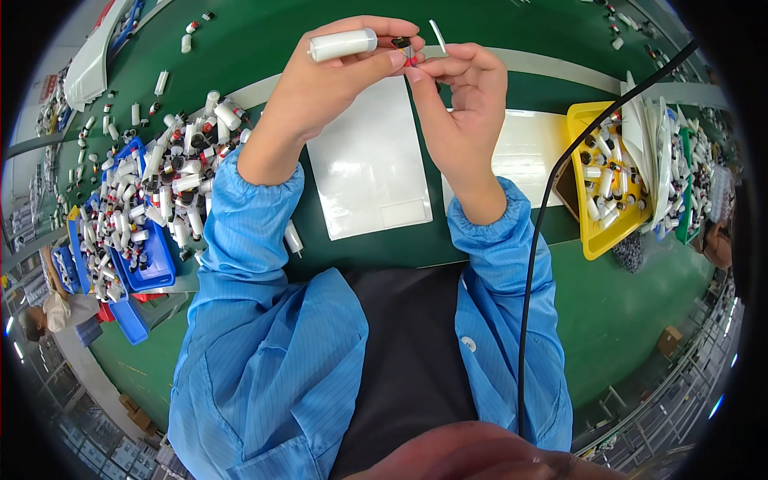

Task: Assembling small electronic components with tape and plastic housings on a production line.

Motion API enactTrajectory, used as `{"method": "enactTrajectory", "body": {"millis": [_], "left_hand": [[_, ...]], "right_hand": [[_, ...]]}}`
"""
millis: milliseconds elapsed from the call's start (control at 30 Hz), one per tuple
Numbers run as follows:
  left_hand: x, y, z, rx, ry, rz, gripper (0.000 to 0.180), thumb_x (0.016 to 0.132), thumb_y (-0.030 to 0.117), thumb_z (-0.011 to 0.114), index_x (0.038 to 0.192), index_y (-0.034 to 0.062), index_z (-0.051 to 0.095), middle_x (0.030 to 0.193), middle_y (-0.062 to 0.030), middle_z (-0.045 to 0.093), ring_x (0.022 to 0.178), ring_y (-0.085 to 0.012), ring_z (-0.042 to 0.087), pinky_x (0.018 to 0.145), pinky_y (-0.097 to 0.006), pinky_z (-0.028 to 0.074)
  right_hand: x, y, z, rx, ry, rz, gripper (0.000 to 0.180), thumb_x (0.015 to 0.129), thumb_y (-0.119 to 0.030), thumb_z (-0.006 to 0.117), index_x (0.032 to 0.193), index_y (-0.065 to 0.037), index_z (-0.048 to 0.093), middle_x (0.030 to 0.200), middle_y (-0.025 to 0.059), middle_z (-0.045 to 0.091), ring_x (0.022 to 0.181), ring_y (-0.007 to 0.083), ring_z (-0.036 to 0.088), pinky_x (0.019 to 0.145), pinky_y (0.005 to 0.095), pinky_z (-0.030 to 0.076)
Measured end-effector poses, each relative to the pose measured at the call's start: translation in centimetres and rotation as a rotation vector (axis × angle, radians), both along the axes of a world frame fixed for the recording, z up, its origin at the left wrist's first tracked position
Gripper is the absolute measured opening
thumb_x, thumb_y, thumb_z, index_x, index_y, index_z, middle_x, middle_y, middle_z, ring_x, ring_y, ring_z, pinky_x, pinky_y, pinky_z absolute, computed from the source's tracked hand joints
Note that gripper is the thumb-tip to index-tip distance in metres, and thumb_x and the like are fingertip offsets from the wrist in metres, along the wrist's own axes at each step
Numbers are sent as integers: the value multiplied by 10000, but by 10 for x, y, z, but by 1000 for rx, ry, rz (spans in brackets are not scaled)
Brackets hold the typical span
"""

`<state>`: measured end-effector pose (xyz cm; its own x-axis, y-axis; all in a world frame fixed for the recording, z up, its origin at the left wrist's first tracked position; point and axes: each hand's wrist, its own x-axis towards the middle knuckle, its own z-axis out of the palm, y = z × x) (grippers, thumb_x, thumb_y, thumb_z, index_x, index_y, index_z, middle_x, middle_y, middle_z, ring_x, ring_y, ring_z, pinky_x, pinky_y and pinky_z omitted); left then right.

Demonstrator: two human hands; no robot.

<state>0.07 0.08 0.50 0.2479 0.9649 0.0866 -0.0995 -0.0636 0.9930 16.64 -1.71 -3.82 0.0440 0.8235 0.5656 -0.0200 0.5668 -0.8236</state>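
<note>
Both my hands are raised together over the far half of the green bench. In my left hand (324, 88) lies a white translucent cylinder (342, 46), across the fingers. The thumb and fingers of that hand also pinch a small black-topped part (402, 42) with red bits, perhaps wires, below it. My right hand (468, 104) meets it from the other side, its thumb and a fingertip closed at the red bits. A thin white strip (438, 36) sticks up beside the right index finger; whether that finger grips it, I cannot tell.
White sheets (368, 160) lie beneath my hands. On the left, a big heap of white cylinders (188, 160) with black and red ends spills around a blue tray (152, 276). To the right stands a yellow tray (596, 244) of similar parts. A black cable (552, 184) hangs near my right arm.
</note>
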Motion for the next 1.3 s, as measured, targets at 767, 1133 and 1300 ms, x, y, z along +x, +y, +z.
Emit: {"method": "enactTrajectory", "body": {"millis": [767,1133,1300], "left_hand": [[0,-1,-3,291,383,-23,320,893,-19,646,1205,33,689,1005,-43,707,929,-105,646,827,-237,521],[-3,0,-5,79,145,-90,326,931,-26,627,1257,-22,634,1151,-103,699,1070,-156,665,926,-273,542],[-5,1,-8,112,108,-149,309,952,-6,611,1260,-28,629,1183,-116,688,1072,-164,669,935,-283,543]], "right_hand": [[13,1,17,-377,119,148,140,911,-38,696,1037,11,657,886,39,693,776,68,635,681,186,509],[12,3,14,-357,149,150,119,893,-44,712,977,8,646,877,49,701,802,84,653,712,214,517],[18,8,9,-237,19,166,142,880,-42,721,993,-16,639,887,39,699,808,97,653,727,230,516]]}}
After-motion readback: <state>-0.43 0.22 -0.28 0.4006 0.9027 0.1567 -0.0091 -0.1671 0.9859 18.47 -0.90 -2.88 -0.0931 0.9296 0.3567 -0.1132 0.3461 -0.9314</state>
